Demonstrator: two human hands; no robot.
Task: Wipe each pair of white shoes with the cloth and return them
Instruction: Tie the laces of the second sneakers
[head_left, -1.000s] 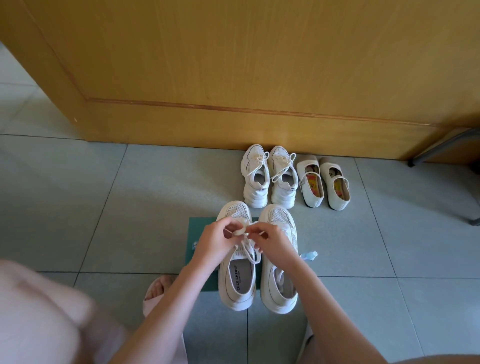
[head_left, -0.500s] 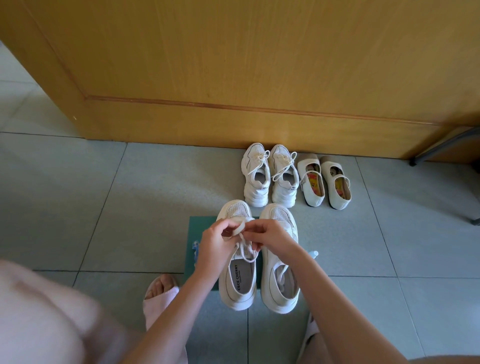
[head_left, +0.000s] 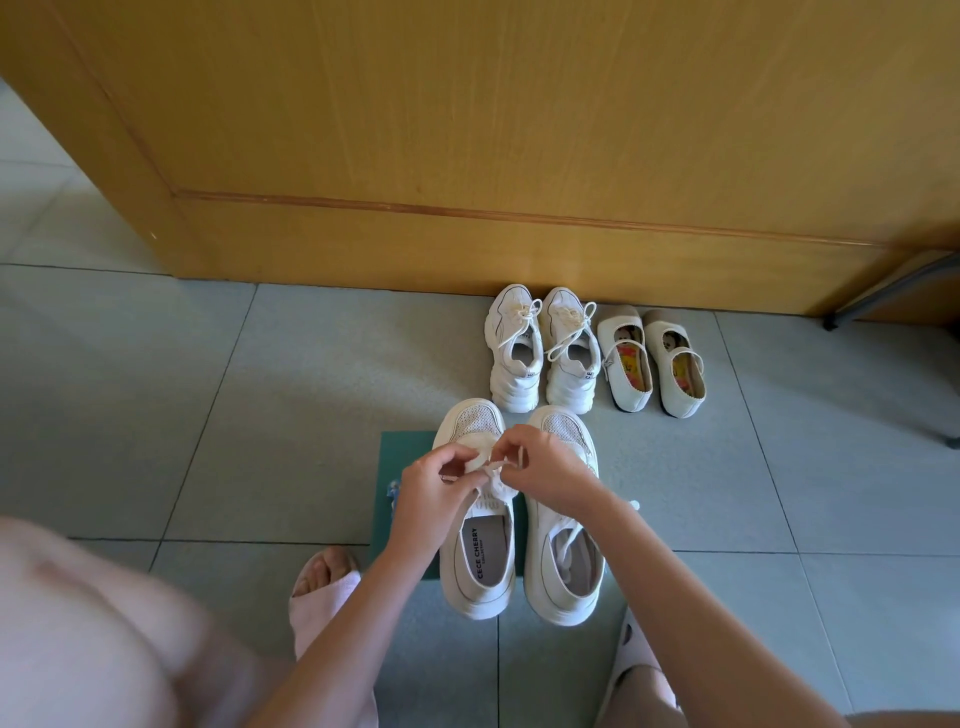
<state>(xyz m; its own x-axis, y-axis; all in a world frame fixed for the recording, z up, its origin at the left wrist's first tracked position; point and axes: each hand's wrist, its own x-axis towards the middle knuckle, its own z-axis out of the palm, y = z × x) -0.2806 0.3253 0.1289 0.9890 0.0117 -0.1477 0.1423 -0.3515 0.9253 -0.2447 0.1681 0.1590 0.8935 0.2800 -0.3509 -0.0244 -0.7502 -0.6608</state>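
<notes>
A pair of white mesh sneakers stands in front of me, the left shoe (head_left: 480, 561) and the right shoe (head_left: 563, 571) side by side, partly on a green mat (head_left: 402, 457). My left hand (head_left: 434, 493) and my right hand (head_left: 545, 467) both pinch the white laces (head_left: 491, 467) over the left shoe's tongue. A bit of light blue cloth (head_left: 393, 491) peeks out at the mat's left edge behind my left hand; a pale scrap (head_left: 634, 505) shows right of my right wrist.
Against the wooden door (head_left: 519, 130) stand a chunky white lace-up pair (head_left: 540, 353) and a cream strap pair (head_left: 652, 364). A dark metal leg (head_left: 883, 291) slants at the right. My feet in pink slippers (head_left: 322, 587) rest on the grey tiles.
Both hands have stayed on the left shoe's laces, working them with small finger movements and shifting slightly. The shoes have not moved.
</notes>
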